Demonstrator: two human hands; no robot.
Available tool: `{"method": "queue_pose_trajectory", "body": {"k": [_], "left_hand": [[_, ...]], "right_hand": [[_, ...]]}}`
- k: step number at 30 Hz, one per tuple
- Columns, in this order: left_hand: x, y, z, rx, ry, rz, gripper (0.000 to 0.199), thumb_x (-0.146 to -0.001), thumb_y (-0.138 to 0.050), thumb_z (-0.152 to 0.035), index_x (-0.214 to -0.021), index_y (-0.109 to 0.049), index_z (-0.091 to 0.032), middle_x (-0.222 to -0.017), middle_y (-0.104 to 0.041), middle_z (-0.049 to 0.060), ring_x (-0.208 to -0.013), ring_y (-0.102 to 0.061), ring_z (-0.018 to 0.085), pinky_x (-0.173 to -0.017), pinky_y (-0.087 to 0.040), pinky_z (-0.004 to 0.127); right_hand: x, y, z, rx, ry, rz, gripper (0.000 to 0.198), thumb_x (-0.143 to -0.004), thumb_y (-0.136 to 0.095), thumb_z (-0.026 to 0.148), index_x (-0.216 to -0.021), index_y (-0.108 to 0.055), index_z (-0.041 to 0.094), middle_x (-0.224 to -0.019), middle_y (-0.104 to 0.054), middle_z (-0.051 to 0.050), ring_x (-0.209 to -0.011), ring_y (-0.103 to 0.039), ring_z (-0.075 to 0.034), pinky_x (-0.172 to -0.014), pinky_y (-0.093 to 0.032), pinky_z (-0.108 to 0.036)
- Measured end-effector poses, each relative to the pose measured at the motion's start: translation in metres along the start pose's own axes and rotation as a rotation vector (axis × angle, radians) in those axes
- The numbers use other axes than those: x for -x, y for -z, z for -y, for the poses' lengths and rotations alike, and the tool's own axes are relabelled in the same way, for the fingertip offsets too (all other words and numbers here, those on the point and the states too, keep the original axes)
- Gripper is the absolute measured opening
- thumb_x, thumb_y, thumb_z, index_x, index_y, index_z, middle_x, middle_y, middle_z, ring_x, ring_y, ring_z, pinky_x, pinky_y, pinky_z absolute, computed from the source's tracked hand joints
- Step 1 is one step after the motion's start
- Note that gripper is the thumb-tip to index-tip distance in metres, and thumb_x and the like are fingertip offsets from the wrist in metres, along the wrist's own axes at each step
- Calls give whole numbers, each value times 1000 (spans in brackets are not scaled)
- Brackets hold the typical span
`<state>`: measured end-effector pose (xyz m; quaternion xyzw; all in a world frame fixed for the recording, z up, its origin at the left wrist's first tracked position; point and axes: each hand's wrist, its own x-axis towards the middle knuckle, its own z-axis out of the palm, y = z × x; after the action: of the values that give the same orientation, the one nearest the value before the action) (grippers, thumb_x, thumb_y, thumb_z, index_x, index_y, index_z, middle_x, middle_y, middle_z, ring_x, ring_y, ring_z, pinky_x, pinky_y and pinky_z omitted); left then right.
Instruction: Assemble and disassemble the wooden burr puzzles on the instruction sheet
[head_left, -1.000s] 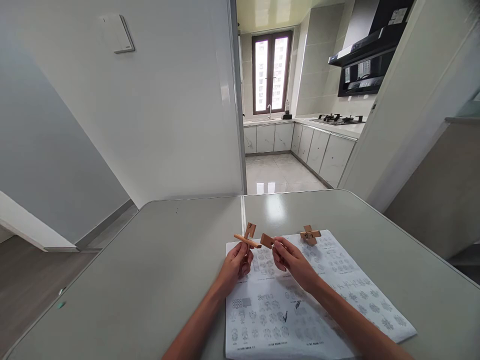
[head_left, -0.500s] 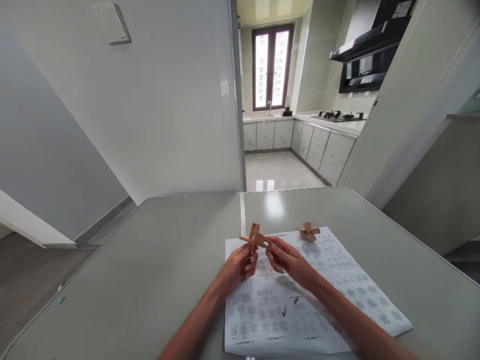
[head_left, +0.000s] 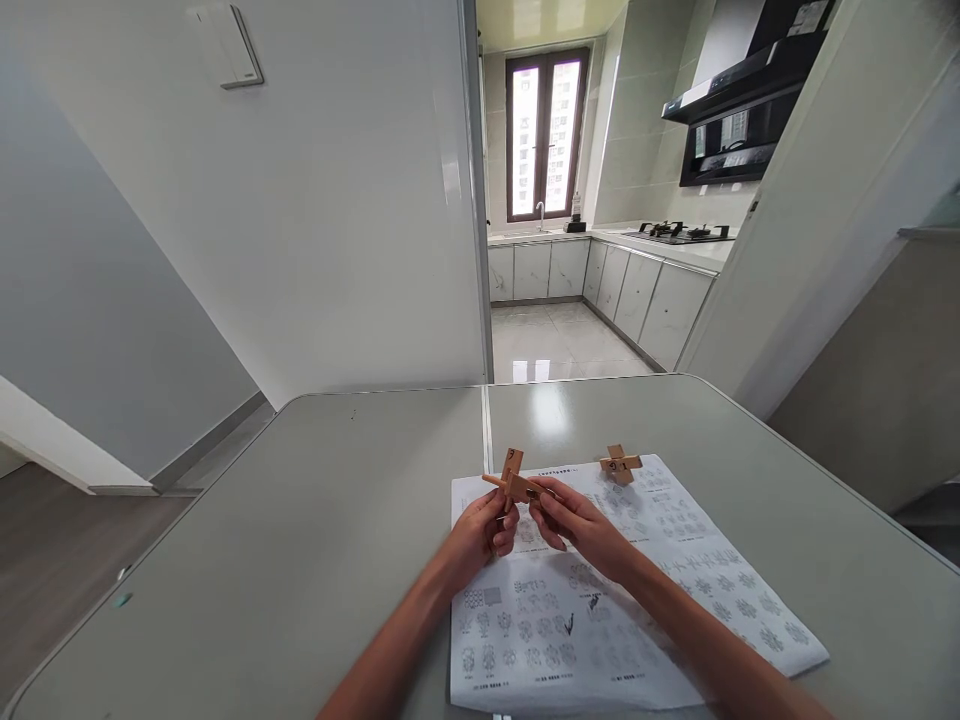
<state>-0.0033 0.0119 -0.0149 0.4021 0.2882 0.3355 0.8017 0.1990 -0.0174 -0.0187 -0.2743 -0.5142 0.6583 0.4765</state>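
Observation:
Above the upper left of a printed sheet (head_left: 517,650), my two hands hold small wooden puzzle pieces that cross each other. My left hand (head_left: 486,525) pinches the lower end of an upright wooden piece (head_left: 512,463) with a dark number on its top. My right hand (head_left: 574,515) grips the right end of a flat wooden piece (head_left: 521,487) lying across the upright one. Fingers hide part of both, so how they lock together cannot be made out. A cross-shaped set of wooden pieces (head_left: 620,464) with numbers rests on the sheet's top edge to the right.
The sheet shows rows of small diagrams and lies on a grey-green table (head_left: 300,560) with a seam down its middle. A tiny green bit (head_left: 122,600) sits near the left edge. Behind the table are a white wall (head_left: 337,200) and a kitchen doorway.
The crosswise piece has turned slightly and sits closer against the upright piece. My right hand has shifted a little to the left; the cross-shaped set stays put.

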Motion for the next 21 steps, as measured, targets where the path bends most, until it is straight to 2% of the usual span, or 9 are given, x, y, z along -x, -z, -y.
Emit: {"method": "queue_pose_trajectory", "body": {"k": [9, 15, 21], "left_hand": [[3, -6, -5, 2, 9, 7, 43, -90, -71, -53, -82, -48, -18, -70, -40, -6, -49, -29, 4, -48, -27, 19], [4, -3, -4, -12, 62, 43, 38, -91, -69, -52, -89, -51, -18, -69, -35, -7, -51, -28, 6, -49, -26, 20], [8, -5, -5, -138, 123, 121, 43, -94, -62, -60, -90, -50, -19, -69, -29, -8, -52, -24, 7, -52, -29, 22]], "right_hand": [[0, -2, 4, 33, 14, -31, 42, -101, -59, 53, -131, -62, 24, -82, -55, 0, -56, -42, -11, -57, -34, -29], [0, -1, -1, 17, -15, -7, 39, -101, -58, 53, -129, -56, 25, -88, -57, 0, -58, -47, -11, -57, -36, -28], [-1, 4, -7, 40, -61, -8, 37, -100, -57, 58, -110, -57, 22, -81, -56, 2, -56, -45, -10, -56, -34, -27]]}}
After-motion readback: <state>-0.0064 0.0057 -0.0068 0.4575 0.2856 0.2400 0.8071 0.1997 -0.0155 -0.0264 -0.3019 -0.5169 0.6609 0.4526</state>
